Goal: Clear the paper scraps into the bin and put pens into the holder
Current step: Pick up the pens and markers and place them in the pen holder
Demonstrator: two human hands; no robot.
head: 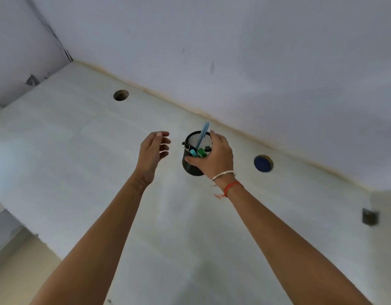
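Note:
A black mesh pen holder (191, 167) stands on the white desk (80, 161) near the back wall. Several pens (200, 142) stick out of it, among them a light blue one that rises highest and a green one. My right hand (214, 157) grips the holder round its rim and right side, thumb at the front. Just left of the holder, my left hand (153, 151) hovers with fingers relaxed and holds nothing. No paper scraps or bin are in view.
The desk has a round cable hole (121, 95) at the back left and a second one with a blue cap (263, 163) right of the holder. A small dark object (370, 216) lies blurred at the right. Walls (256, 62) close the back and left.

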